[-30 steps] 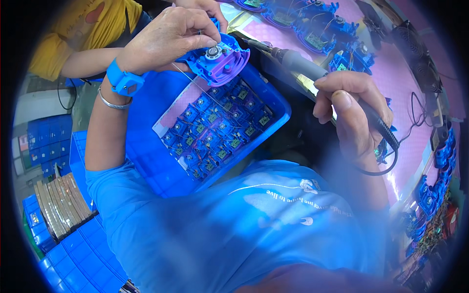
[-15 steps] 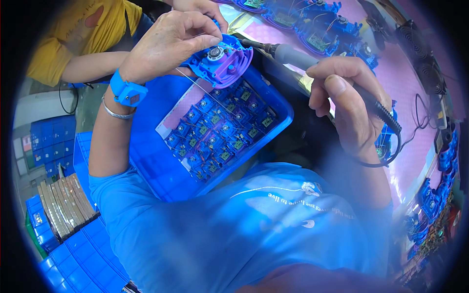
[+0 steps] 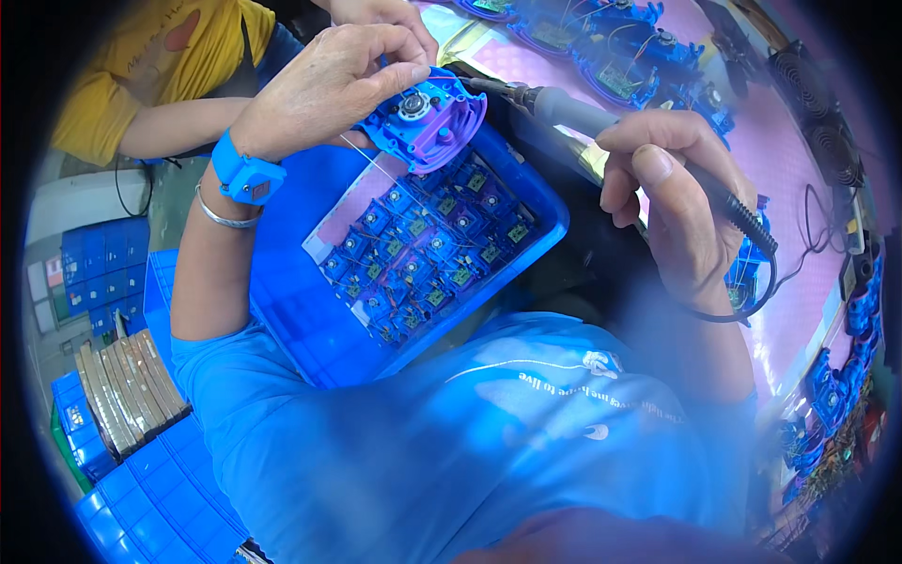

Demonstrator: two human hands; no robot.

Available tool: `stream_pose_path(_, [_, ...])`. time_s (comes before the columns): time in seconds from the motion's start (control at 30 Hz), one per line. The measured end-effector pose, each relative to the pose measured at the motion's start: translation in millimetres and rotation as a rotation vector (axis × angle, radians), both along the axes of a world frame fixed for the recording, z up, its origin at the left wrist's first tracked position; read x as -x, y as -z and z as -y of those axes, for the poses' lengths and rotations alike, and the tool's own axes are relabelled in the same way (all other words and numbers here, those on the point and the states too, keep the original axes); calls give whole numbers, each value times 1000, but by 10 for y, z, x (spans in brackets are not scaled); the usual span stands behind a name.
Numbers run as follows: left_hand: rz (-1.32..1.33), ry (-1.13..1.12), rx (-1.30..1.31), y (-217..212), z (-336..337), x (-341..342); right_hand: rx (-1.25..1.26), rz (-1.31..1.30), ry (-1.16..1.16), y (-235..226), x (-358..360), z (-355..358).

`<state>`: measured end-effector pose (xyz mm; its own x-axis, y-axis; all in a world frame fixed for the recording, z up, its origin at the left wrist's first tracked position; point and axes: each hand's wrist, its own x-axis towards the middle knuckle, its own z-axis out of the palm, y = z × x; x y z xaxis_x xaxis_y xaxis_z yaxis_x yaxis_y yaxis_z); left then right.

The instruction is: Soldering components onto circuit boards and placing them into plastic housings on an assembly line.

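My left hand [image 3: 329, 85] grips a blue and purple plastic housing [image 3: 427, 122] with a round metal motor part at its centre, held above the blue bin [image 3: 301, 310]. A thin wire runs from the housing down toward the bin. My right hand [image 3: 672, 202] is closed around a soldering iron [image 3: 573, 113] with a grey grip and black cable; its tip points left at the housing's upper edge. The bin on my lap holds several small blue assemblies with green circuit boards [image 3: 427, 249]. A blue wrist strap [image 3: 246, 177] and a metal bangle sit on my left wrist.
Another person in a yellow shirt [image 3: 150, 66] works at the upper left, one hand near my housing. A pink bench [image 3: 658, 56] carries more blue assemblies. Black fans [image 3: 822, 113] stand at the far right. Blue crates and stacked trays [image 3: 122, 395] sit lower left.
My right hand has brought the soldering iron leftward, its tip now at the housing. My left hand has turned the housing slightly.
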<state>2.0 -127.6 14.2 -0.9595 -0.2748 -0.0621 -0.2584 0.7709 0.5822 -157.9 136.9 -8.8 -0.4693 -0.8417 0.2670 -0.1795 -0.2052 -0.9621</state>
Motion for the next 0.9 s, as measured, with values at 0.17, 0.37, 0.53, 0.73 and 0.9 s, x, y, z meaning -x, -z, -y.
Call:
stream_pose_path(0.17, [-69,30,-43,15,-19,34,-4,19,8,-15,-4,0])
stream_pose_path(0.37, [133,-24,-9,-102,-84,22,6,30,26,-29,-38,23])
stream_pose_path(0.53, [156,-97,-29,-269,-235,68,-31,11,45,-71,-57,38])
stream_pose_path(0.73, [-103,78,263,-420,-396,98,-19,-1,86,-78,-76,50])
stream_pose_path(0.9, [-57,82,258,-387,-365,141,32,-14,79,-42,-65,68])
